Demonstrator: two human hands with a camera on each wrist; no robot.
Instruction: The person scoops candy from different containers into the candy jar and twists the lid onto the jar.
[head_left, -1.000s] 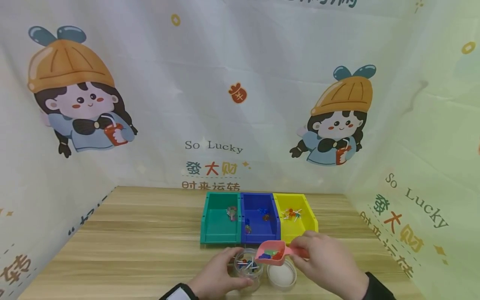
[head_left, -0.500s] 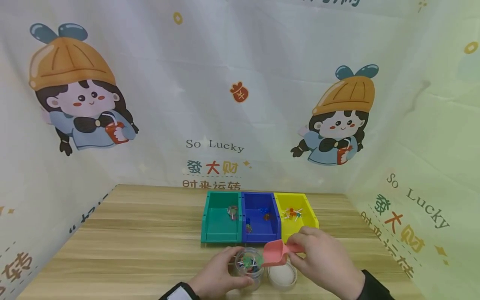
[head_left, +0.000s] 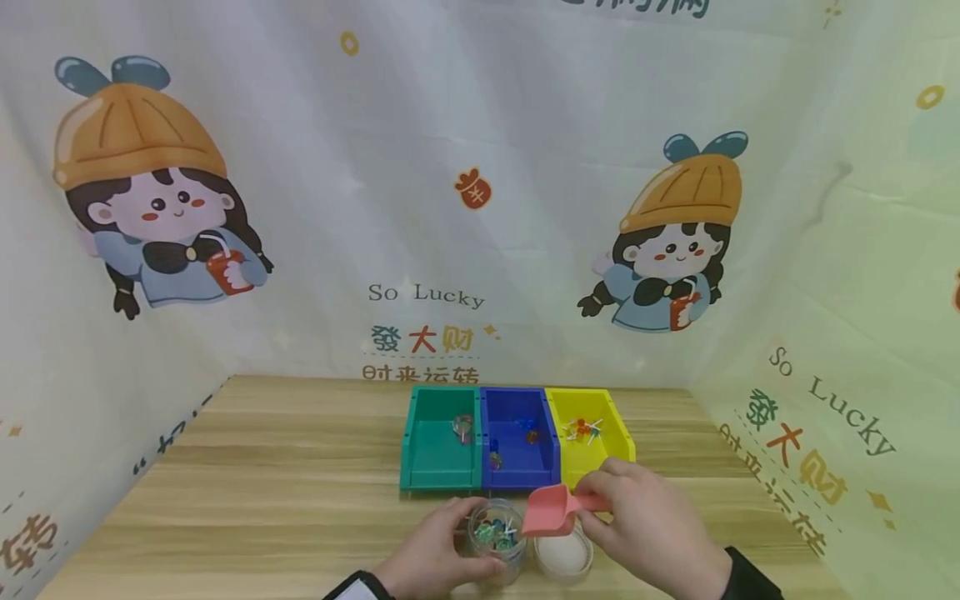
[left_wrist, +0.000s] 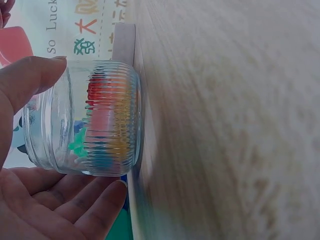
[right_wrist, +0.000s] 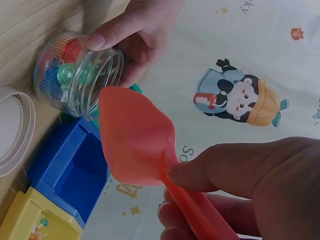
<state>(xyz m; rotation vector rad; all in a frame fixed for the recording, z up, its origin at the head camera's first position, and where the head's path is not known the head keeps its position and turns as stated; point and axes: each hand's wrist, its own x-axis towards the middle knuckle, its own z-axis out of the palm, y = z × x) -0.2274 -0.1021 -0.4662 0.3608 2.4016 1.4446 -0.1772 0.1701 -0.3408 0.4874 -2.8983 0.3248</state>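
My left hand (head_left: pixel 438 546) grips a clear ribbed jar (left_wrist: pixel 102 120) around its side; the jar stands upright on the table. Inside it lie small coloured pieces (head_left: pixel 495 533), green ones on top, with white sticks among them. My right hand (head_left: pixel 648 521) holds a pink scoop (head_left: pixel 550 510) by its handle, thumb on top. The scoop's bowl is bare and tilts toward the jar mouth, just right of the rim. In the right wrist view the scoop (right_wrist: pixel 135 137) appears close in front of the jar (right_wrist: pixel 77 75). A white round lid (head_left: pixel 564 554) lies beside the jar, under the scoop.
Behind the hands stand three joined bins: green (head_left: pixel 438 467), blue (head_left: pixel 517 475) and yellow (head_left: pixel 611 433). Each has a few small pieces inside, the yellow one with white-stick pieces. A printed cloth (head_left: pixel 540 275) hangs around the wooden table (head_left: pixel 262 483).
The scoop has tipped and its coloured pieces have dropped into the jar, where green ones now show on top. My left hand has kept its hold on the jar.
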